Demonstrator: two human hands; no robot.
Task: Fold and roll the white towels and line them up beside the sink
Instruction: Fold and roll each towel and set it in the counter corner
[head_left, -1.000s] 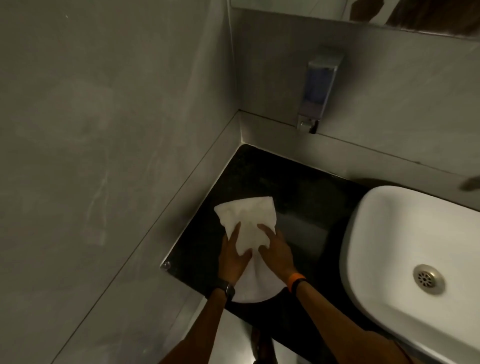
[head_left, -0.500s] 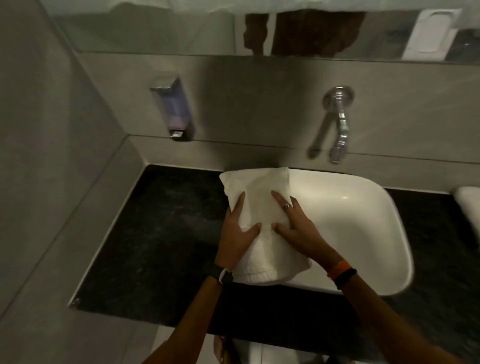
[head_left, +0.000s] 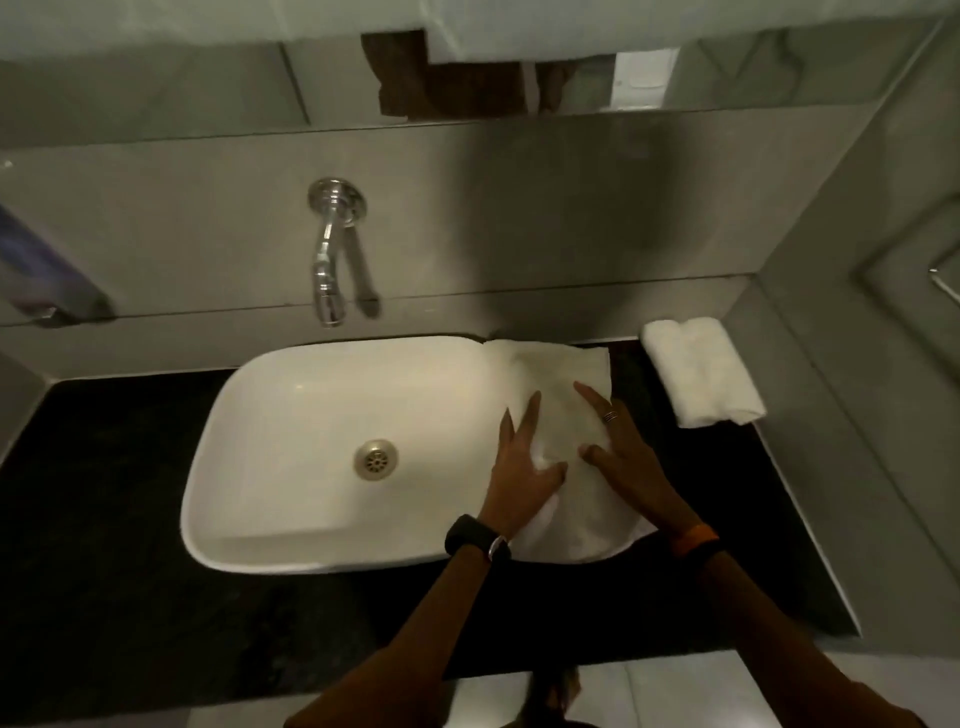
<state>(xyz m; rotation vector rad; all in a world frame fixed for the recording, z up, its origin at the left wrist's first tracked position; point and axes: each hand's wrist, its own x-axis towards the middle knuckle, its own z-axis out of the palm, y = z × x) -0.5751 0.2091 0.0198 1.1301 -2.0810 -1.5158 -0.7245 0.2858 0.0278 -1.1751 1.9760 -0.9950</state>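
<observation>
A folded white towel (head_left: 558, 384) is held over the right rim of the white sink (head_left: 311, 395) and the black counter (head_left: 691, 483) beside it. My left hand (head_left: 519, 467) and my right hand (head_left: 623, 457) grip it from both sides, fingers spread on top, thumbs meeting near its middle. Its near end droops between my wrists. A rolled white towel (head_left: 701, 371) lies on the counter at the far right, against the wall corner, a little apart from the held towel.
A chrome faucet (head_left: 332, 254) sticks out of the back wall above the sink. A soap dispenser (head_left: 41, 280) hangs on the wall at the far left. Grey walls close in the counter on the right and at the back. A mirror runs above.
Both hands have carried the folded towel from the left stretch of counter, across the sink, to its right side. The view has swung right and the rolled towel has come into sight.
</observation>
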